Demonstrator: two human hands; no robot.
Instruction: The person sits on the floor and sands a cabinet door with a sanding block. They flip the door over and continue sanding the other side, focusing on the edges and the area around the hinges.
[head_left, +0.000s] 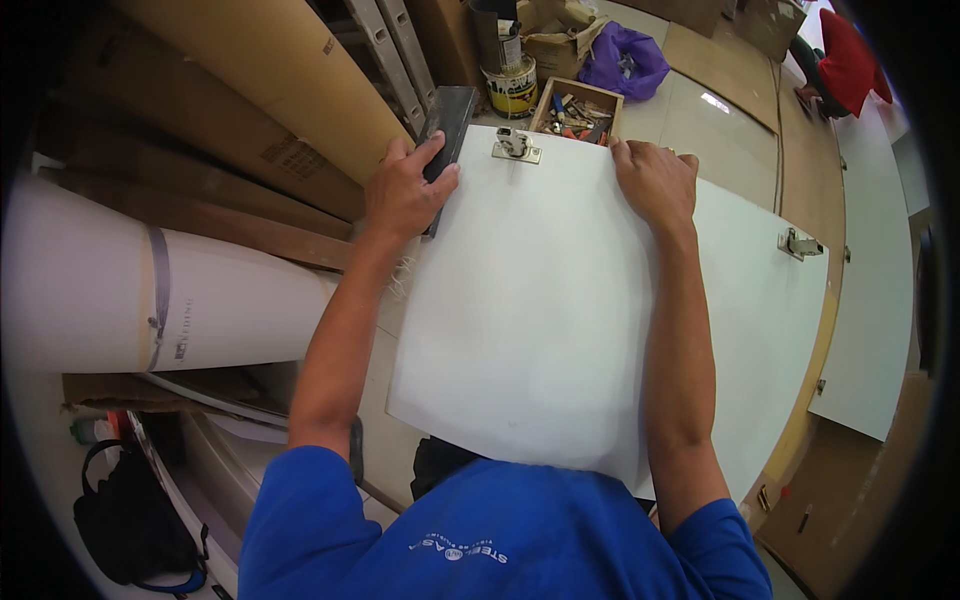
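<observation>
My left hand (411, 184) grips a dark, flat, dusty block (450, 124), possibly a sanding block, along the left edge of a white cabinet door panel (525, 315). My right hand (658, 178) holds the panel's far right corner, thumb on top. A metal concealed hinge (516, 145) is fitted near the far edge, between my hands. Beside this panel, on the right, lies another white panel (742, 322) with a concealed hinge (799, 244) near its far right corner. The near edge of the first panel lies close to my body.
Beyond the panels stand a wooden box of tools (616, 112), a paint can (511, 90) and a purple bag (624, 61). Cardboard (300, 90) and a white roll (240, 300) crowd the left. A person in red (847, 67) is at far right, near another white panel (870, 285).
</observation>
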